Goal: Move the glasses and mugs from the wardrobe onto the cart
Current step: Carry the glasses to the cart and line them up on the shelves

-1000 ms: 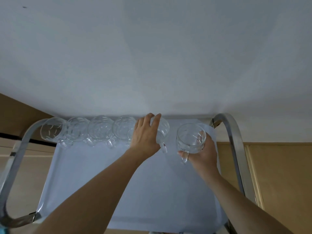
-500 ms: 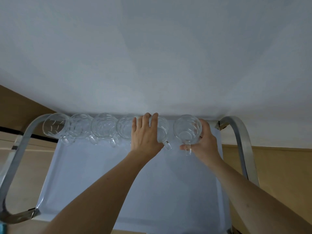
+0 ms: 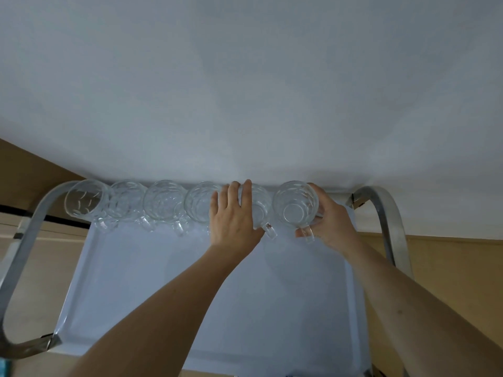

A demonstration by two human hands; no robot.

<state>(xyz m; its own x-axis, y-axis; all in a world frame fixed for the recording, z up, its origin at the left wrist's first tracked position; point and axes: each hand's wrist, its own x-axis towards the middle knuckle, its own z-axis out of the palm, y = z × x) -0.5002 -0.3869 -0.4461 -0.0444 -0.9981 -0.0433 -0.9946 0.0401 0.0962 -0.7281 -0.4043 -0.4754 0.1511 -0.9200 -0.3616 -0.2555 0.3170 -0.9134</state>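
Note:
Several clear glass mugs (image 3: 163, 202) stand in a row along the far edge of the cart's white tray (image 3: 163, 281), close against the wall. My left hand (image 3: 234, 221) lies over the fifth mug (image 3: 260, 210) and holds it from the left; its handle points toward me. The rightmost mug (image 3: 295, 206) is gripped by my right hand (image 3: 334, 224), fingers round its right side and thumb by the handle. This mug sits at the end of the row, next to the fifth mug. The wardrobe is out of view.
A white wall (image 3: 245, 91) rises directly behind the row. Curved metal cart handles stand at the left (image 3: 24, 254) and the right (image 3: 392, 227). Wooden floor shows on both sides of the cart.
My right hand has carried its mug away from me and leftward into the row beside the fifth mug. My left hand stays on its mug, which has settled into line.

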